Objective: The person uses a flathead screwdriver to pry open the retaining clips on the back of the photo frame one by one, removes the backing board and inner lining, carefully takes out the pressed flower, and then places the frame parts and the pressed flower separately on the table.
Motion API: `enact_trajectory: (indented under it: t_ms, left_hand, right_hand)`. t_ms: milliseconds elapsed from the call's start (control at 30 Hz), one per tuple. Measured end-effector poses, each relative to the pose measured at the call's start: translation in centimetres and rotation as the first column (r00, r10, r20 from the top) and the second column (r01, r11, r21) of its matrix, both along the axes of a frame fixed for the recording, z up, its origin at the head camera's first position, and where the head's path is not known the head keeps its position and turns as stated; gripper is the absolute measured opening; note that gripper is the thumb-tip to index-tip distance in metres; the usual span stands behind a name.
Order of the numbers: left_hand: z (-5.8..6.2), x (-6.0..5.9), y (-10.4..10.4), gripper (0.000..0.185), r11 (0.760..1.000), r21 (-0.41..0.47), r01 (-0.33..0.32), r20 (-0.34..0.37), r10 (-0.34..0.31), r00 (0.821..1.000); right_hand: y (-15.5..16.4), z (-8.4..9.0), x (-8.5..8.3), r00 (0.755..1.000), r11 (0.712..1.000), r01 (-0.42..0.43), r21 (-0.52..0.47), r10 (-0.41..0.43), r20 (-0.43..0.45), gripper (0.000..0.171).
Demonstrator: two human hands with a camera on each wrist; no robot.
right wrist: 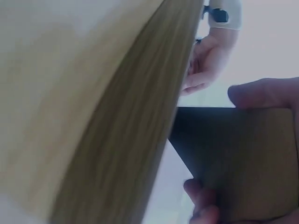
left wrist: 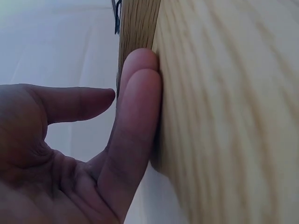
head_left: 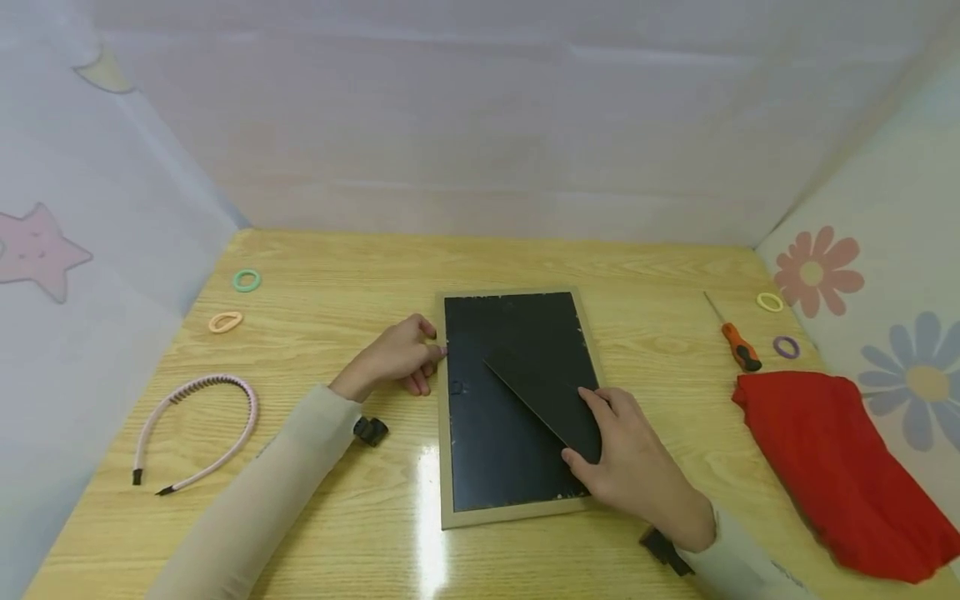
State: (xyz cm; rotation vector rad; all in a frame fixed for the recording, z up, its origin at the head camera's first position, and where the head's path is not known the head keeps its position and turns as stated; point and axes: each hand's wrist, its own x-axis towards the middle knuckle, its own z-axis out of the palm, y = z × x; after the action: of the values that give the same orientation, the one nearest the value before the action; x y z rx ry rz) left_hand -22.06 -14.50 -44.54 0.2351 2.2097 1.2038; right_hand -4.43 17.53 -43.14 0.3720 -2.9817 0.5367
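We read no brand or lettering on anything here. The picture frame lies face down mid-table. Our left hand presses curled fingers against its left edge; the left wrist view shows straight fingers flat on wood. Our right hand pinches the black stand flap, seemingly lifted; the right wrist view shows thumb over it.

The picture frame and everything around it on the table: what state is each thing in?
Wood-edged picture frame: face down, flat.
Black stand flap: lifted, tilted.
Right hand: holds the flap.
Left hand: fingers against the frame's left edge.
Pink toothed headband: lying flat.
Orange-handled screwdriver: lying untouched.
Red cloth: crumpled.
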Motion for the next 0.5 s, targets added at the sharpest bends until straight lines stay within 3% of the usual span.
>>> enact_trajectory:
  t_ms: [267,500]
  left_hand:
    - [0.1,0.1,0.16,0.042,1.0,-0.031,-0.004,-0.014,0.004,1.0]
    - [0.24,0.01,0.43,0.043,0.997,-0.073,0.032,-0.039,-0.035,0.999]
  right_hand:
    - [0.55,-0.38,0.61,0.998,0.997,0.009,-0.076,-0.014,-0.064,0.076]
    - [0.72,-0.29,0.64,0.995,0.995,0.022,-0.096,-0.031,-0.094,0.077]
